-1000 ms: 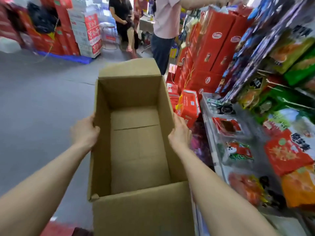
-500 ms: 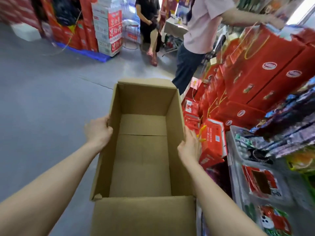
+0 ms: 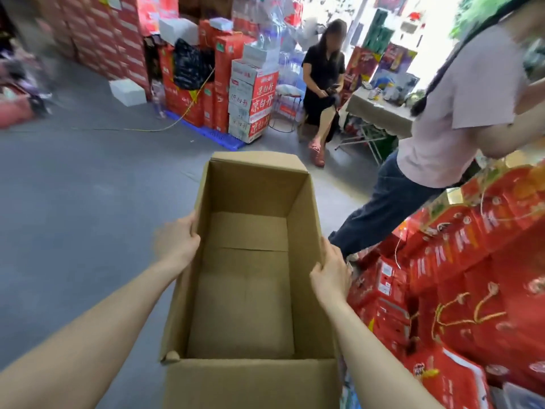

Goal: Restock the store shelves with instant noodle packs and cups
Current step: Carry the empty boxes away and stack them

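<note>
Both arms outstretched. Left hand [image 3: 177,246] grips left wall of box [image 3: 244,290], right hand [image 3: 331,274] grips right wall; box between hands, open-topped.

Both hands, left [image 3: 177,245] and right [image 3: 330,274], grip the side walls of an open cardboard box [image 3: 244,302] above grey floor [image 3: 88,202].

The cardboard box [image 3: 244,290] I carry is matt brown corrugated paper, the floor [image 3: 88,187] dull grey and smooth, the red gift cartons [image 3: 472,276] beside me glossy printed card.
</note>
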